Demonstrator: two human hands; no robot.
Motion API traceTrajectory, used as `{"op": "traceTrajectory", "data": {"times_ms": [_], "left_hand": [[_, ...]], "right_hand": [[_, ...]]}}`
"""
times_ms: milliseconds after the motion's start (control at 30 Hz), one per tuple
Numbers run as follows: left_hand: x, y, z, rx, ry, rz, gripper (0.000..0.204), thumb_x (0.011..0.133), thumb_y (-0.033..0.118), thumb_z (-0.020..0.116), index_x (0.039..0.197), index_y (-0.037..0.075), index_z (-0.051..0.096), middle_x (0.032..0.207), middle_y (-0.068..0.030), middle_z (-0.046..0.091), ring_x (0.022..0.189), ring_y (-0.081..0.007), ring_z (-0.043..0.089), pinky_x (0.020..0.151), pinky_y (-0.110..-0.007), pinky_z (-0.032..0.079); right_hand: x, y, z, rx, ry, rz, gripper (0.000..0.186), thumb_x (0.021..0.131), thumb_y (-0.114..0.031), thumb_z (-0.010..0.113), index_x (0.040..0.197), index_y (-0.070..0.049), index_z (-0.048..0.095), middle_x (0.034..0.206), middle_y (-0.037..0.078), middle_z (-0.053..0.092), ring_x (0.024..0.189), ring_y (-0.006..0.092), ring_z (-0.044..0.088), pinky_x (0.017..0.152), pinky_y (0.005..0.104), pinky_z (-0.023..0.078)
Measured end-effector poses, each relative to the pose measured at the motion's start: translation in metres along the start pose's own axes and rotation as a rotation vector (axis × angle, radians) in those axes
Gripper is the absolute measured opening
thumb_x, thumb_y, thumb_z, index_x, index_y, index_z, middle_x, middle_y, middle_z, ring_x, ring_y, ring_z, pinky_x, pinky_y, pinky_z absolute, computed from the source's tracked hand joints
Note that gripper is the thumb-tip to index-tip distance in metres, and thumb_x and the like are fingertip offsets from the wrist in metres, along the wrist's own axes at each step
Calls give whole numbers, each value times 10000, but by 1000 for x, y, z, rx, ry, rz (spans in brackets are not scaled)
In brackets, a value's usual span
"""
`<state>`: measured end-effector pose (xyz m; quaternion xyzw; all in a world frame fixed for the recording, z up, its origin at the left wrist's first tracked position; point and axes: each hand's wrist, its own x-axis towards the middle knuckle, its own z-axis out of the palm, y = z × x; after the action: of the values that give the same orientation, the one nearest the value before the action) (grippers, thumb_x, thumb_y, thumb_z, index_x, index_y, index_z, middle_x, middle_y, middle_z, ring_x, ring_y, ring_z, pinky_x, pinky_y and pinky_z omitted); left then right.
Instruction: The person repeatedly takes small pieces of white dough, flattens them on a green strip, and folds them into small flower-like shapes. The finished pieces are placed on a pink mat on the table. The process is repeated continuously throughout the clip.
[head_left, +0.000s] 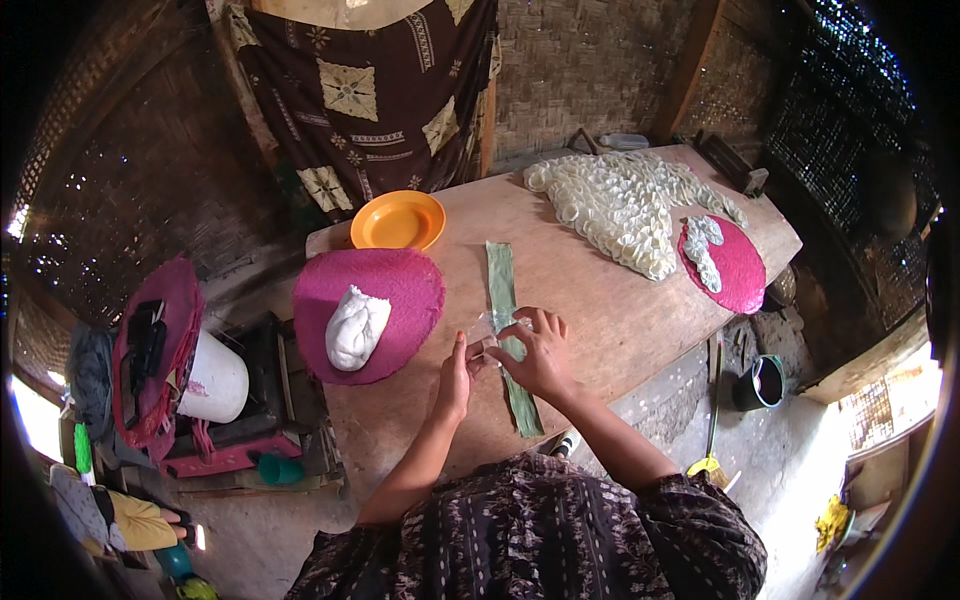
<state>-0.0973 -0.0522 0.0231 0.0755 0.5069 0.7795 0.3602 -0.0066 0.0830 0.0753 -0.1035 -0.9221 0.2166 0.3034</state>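
Observation:
My left hand (pixel 458 382) is closed on a thin clear plastic sheet (pixel 484 326), its thumb pointing up. Just to the right, my right hand (pixel 540 358) has its thumb and forefinger at the same plastic, the other fingers curved and apart. Under the hands lies a long flat green strip (pixel 501 275), running from the middle of the table (pixel 600 325) to its near edge. To the left, a lump of white dough (pixel 357 330) rests on a round pink mat (pixel 415 290).
An orange basin (pixel 400 220) stands at the back left. Many thin pale curled pieces (pixel 615 205) cover the far right, beside a second pink mat (pixel 735 265) with a few more. Left of the table is a white bucket (pixel 215 378); a dark bucket (pixel 765 383) stands on the right floor.

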Motion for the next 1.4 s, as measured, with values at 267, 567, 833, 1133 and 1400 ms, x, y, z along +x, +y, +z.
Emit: {"op": "traceTrajectory", "data": {"times_ms": [267,567,833,1133,1400], "left_hand": [[-9,11,-6,-58,-16,-131,622,1023,499,380,1132,-65,618,1021,-113,685,896,-176,649,864,-305,489],[-6,-1,1,-237,102,59,439,1010,381,505,1142,-23,616,980,-63,679,904,-135,620,810,-254,469],[-10,-15,8,52,140,116,273,955,247,638,1041,-9,677,906,-12,675,814,-80,607,755,-238,474],[-21,1,18,560,30,166,224,879,10,673,1098,-34,658,910,-34,681,782,-84,604,727,-227,480],[-37,8,35,908,-20,691,273,830,-17,691,1090,-23,609,924,-103,705,812,-118,669,709,-276,548]], "right_hand": [[3,19,8,129,-243,101,186,844,-266,708,1002,-169,719,1180,110,571,1104,300,544,958,446,404],[-38,20,51,2063,-373,1221,309,1006,-183,441,1201,45,513,1128,156,558,1052,300,576,981,423,471],[-39,12,47,1688,0,1141,151,971,-165,564,1010,-21,586,883,41,599,896,175,598,836,345,478],[-24,-6,-12,183,2,-31,260,838,-33,638,1096,-31,610,933,110,627,864,274,615,775,364,466],[-16,-3,-38,255,-215,-89,169,830,-62,638,990,-10,657,1056,133,603,926,310,615,800,406,470]]}}
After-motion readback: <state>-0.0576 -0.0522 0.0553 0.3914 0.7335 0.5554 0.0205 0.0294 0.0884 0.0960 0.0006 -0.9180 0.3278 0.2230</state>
